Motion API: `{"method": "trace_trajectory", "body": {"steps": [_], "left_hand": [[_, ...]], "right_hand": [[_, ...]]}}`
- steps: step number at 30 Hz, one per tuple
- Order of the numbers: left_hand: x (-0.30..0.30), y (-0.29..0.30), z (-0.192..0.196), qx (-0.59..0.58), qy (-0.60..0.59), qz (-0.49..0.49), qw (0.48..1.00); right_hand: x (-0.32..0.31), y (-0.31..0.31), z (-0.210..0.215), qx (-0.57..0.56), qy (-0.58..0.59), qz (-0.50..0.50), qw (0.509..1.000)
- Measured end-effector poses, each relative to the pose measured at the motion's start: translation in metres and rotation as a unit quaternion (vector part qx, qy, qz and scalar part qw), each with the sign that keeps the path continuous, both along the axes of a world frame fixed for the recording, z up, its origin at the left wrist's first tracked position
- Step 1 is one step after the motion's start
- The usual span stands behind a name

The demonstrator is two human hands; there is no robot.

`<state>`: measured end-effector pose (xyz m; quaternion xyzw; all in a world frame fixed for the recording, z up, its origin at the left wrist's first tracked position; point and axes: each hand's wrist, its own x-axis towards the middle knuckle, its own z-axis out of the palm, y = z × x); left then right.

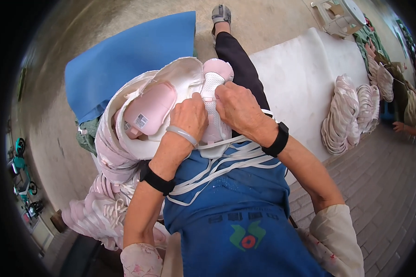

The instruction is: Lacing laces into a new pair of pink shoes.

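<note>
White laces [226, 161] trail over our blue apron [235, 203], pink uppers [342, 115] stacked nearby — our left hand [189, 117] and right hand [238, 106] press curled fingers [203, 104] onto the pink shoe upper [212, 87], grasping it.

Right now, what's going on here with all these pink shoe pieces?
A seated person in a blue apron works on a pink and white shoe upper in their lap. The left hand and right hand both press on it. White laces trail over the apron. More pink uppers are piled at the left, and stacks lie on a white sheet at the right.
</note>
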<state>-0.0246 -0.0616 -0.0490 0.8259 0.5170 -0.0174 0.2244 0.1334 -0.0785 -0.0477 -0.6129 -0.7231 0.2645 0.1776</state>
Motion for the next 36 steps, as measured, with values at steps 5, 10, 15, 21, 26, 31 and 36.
{"method": "trace_trajectory", "body": {"steps": [5, 10, 15, 21, 26, 31, 36], "left_hand": [[0.003, -0.018, 0.006, 0.022, -0.066, 0.056, 0.996], [-0.001, -0.011, 0.003, 0.018, -0.095, 0.081, 0.992], [-0.001, -0.006, 0.000, 0.029, -0.175, 0.089, 0.980], [0.003, 0.000, 0.006, 0.035, -0.091, 0.024, 0.995], [0.009, 0.005, 0.013, 0.011, 0.047, -0.003, 0.999], [0.000, 0.012, 0.011, -0.031, 0.012, 0.029, 0.999], [-0.007, 0.007, 0.004, -0.040, -0.063, 0.069, 0.995]], "right_hand": [[0.009, -0.009, -0.001, 0.035, 0.118, -0.001, 0.992], [0.009, -0.002, 0.004, -0.052, 0.142, -0.037, 0.988], [0.004, -0.004, -0.005, 0.039, 0.091, -0.032, 0.995], [0.002, -0.005, 0.001, 0.035, 0.047, -0.008, 0.998], [0.005, -0.005, -0.002, 0.034, 0.046, -0.004, 0.998], [0.003, -0.006, -0.002, 0.033, 0.050, -0.006, 0.998], [0.002, -0.005, 0.003, 0.052, 0.049, 0.002, 0.997]]}}
